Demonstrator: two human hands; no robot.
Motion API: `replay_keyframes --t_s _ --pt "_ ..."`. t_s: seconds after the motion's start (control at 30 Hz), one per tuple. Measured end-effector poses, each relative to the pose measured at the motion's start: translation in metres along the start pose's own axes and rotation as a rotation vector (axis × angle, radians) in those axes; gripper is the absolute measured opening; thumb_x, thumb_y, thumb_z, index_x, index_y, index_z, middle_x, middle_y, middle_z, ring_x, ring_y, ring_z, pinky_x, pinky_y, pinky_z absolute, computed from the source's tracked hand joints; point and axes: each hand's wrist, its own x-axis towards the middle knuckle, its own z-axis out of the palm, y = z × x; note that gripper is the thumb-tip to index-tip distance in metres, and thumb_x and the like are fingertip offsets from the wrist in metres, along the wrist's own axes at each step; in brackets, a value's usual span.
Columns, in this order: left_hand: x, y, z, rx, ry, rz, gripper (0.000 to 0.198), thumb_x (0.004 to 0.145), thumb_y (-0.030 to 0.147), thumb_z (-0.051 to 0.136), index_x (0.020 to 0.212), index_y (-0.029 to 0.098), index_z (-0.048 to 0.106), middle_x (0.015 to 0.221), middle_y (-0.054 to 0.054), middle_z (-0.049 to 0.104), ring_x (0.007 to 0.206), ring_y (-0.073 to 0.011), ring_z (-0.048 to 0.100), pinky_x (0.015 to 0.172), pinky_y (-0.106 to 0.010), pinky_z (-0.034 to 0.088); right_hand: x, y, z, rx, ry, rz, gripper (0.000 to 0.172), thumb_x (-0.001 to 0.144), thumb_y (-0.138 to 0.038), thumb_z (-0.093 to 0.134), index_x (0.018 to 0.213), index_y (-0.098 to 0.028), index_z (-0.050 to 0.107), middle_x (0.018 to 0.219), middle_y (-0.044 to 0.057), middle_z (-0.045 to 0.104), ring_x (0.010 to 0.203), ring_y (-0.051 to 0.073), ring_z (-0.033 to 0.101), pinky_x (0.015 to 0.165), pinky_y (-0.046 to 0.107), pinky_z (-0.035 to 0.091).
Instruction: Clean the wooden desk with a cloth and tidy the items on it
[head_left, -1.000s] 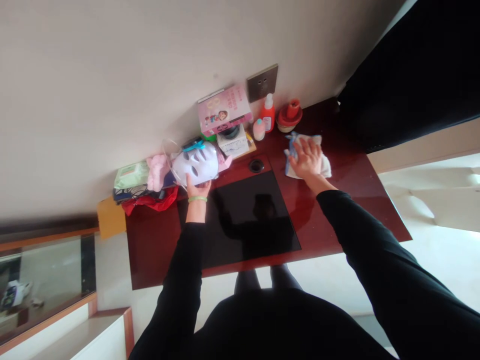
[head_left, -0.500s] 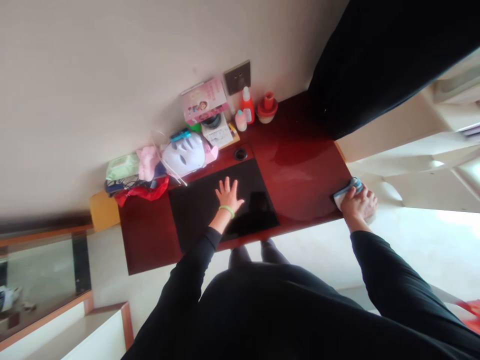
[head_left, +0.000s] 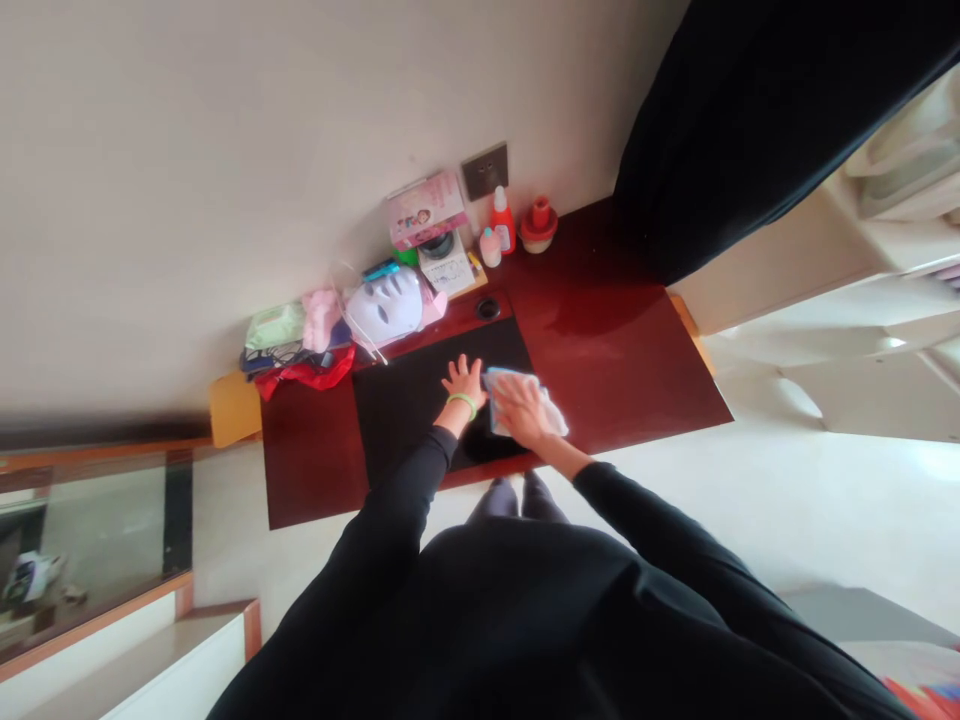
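My right hand (head_left: pixel 521 408) presses down on a white and blue cloth (head_left: pixel 553 412), fingers laid over it, at the right part of the black panel (head_left: pixel 405 415) set in the dark red desk (head_left: pixel 607 350). Just left of the cloth, my left hand (head_left: pixel 465 382) rests on the panel with its fingers spread and nothing held. A pale green band circles the left wrist. The cloth's part under the palm is hidden.
Along the wall lie a white face mask (head_left: pixel 390 305), a pink box (head_left: pixel 427 210), a red bottle (head_left: pixel 504 225), a small pink bottle (head_left: pixel 490 248), a red-topped pot (head_left: pixel 538 230) and a green packet (head_left: pixel 276 327). A black curtain (head_left: pixel 690 140) hangs at the right.
My right hand has swept the cloth leftward from the desk's right edge to the black panel, close to my left hand. My left hand stays spread on the panel. The view has shifted slightly.
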Motion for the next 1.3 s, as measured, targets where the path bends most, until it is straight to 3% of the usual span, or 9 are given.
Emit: replay_keyframes --t_s 0.1,0.23,0.43,0.57,0.7,0.83,0.97,1.13,1.3 --pt "0.002 -0.002 0.001 0.029 -0.007 -0.006 0.088 0.094 0.026 0.082 0.172 0.034 0.042 0.190 -0.014 0.011 0.176 -0.0431 0.013 0.133 -0.073 0.033 0.047 -0.003 0.020 -0.030 -0.075 -0.141 0.061 0.106 -0.037 0.051 0.166 -0.025 0.058 0.176 0.010 0.048 0.167 0.037 0.035 0.138 0.067 0.020" --pt "0.006 -0.002 0.003 0.047 -0.039 -0.028 0.098 0.091 0.034 0.088 0.175 0.038 0.036 0.191 -0.011 0.008 0.176 -0.0427 0.009 0.134 -0.073 0.031 0.071 0.076 -0.016 -0.099 0.085 0.010 0.057 0.110 -0.037 0.048 0.164 -0.020 0.059 0.176 0.015 0.048 0.165 0.037 0.036 0.135 0.068 0.022" --pt "0.006 -0.006 0.001 0.071 -0.083 0.017 0.116 0.084 0.041 0.095 0.179 0.039 0.028 0.191 -0.013 0.000 0.176 -0.0457 0.003 0.134 -0.075 0.028 -0.037 0.194 -0.086 -0.205 0.510 0.629 0.068 0.108 -0.046 0.039 0.166 -0.016 0.059 0.176 0.024 0.042 0.165 0.047 0.033 0.130 0.079 0.020" --pt "0.004 -0.008 0.001 0.097 -0.137 0.067 0.143 0.070 0.039 0.104 0.182 0.034 0.015 0.188 -0.018 -0.012 0.174 -0.0506 -0.005 0.133 -0.079 0.021 -0.116 0.162 -0.072 -0.191 0.583 0.915 0.077 0.105 -0.050 0.032 0.170 -0.015 0.053 0.178 0.024 0.039 0.167 0.051 0.031 0.130 0.084 0.020" --pt "0.004 -0.008 0.005 0.092 -0.133 0.067 0.144 0.071 0.037 0.104 0.182 0.033 0.013 0.188 -0.019 -0.012 0.174 -0.0501 -0.006 0.133 -0.079 0.020 -0.120 0.091 -0.025 -0.129 0.497 0.957 0.081 0.105 -0.053 0.030 0.174 -0.014 0.047 0.181 0.025 0.032 0.171 0.050 0.023 0.132 0.082 0.020" --pt "0.005 -0.009 0.009 0.073 -0.143 0.057 0.144 0.072 0.037 0.104 0.182 0.034 0.012 0.188 -0.016 -0.013 0.174 -0.0482 -0.009 0.134 -0.079 0.017 -0.053 0.069 -0.011 -0.124 0.246 0.485 0.071 0.109 -0.047 0.028 0.171 -0.022 0.052 0.177 0.018 0.044 0.169 0.043 0.032 0.135 0.075 0.022" --pt "0.006 -0.009 0.010 0.056 -0.152 0.025 0.146 0.070 0.038 0.106 0.182 0.038 0.011 0.188 -0.014 -0.013 0.173 -0.0468 -0.010 0.135 -0.078 0.014 0.065 0.091 -0.030 -0.128 0.099 0.114 0.064 0.113 -0.043 0.033 0.169 -0.020 0.054 0.177 0.015 0.046 0.167 0.041 0.035 0.136 0.068 0.021" --pt "0.006 -0.006 0.011 0.026 -0.182 -0.024 0.145 0.069 0.030 0.106 0.181 0.037 0.015 0.188 -0.014 -0.014 0.174 -0.0460 -0.012 0.137 -0.076 0.012 0.203 0.115 -0.044 -0.107 0.096 0.012 0.065 0.111 -0.038 0.039 0.170 -0.015 0.051 0.177 0.016 0.044 0.165 0.041 0.034 0.135 0.070 0.020" --pt "0.006 -0.008 0.013 0.044 -0.189 -0.036 0.144 0.069 0.026 0.105 0.182 0.035 0.016 0.189 -0.014 -0.013 0.174 -0.0461 -0.011 0.136 -0.076 0.013 0.254 0.124 -0.042 -0.136 0.067 0.011 0.064 0.110 -0.038 0.042 0.170 -0.017 0.053 0.180 0.013 0.039 0.164 0.041 0.034 0.136 0.068 0.019"
